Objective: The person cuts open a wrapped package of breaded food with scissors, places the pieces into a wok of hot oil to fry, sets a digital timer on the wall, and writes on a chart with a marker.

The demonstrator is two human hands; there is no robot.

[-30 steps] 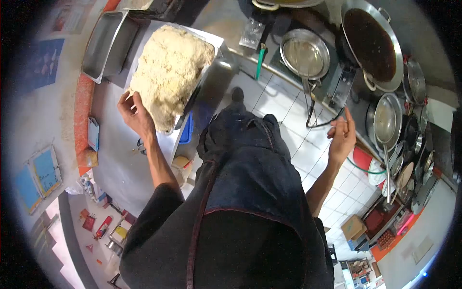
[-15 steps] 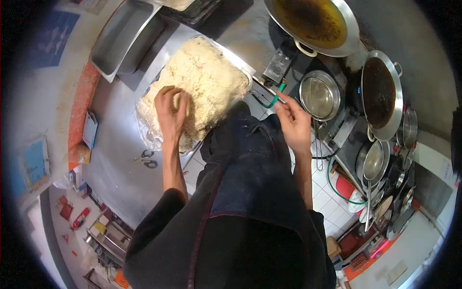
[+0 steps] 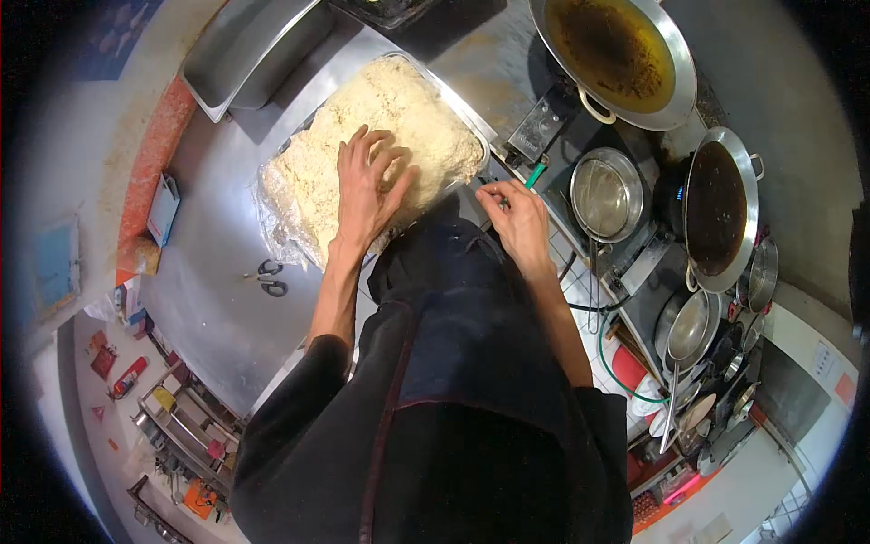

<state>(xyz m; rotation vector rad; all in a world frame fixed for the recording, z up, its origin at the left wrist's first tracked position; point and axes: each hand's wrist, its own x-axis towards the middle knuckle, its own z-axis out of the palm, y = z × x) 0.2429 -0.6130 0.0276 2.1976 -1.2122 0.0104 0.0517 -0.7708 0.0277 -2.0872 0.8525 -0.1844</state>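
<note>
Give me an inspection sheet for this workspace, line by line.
Surface: metal worktop, some small specks.
Job's things: pale crumbly mound heaped on a tray; clear plastic wrap at one side.
Clutter: scissors lying on the worktop.
Hands: left spread at the mound, contact unclear; right with fingertips together, contents unclear.
Cables: green hose and black line by the stove; any damage cannot be told.
Surroundings: two woks of dark liquid, blue flame beside one.

Room lies at the table's (image 3: pixel 190 290) near-left corner; scissors (image 3: pixel 271 279), right-edge tray (image 3: pixel 458 100) and far-left pan (image 3: pixel 279 77) obstruct.
</note>
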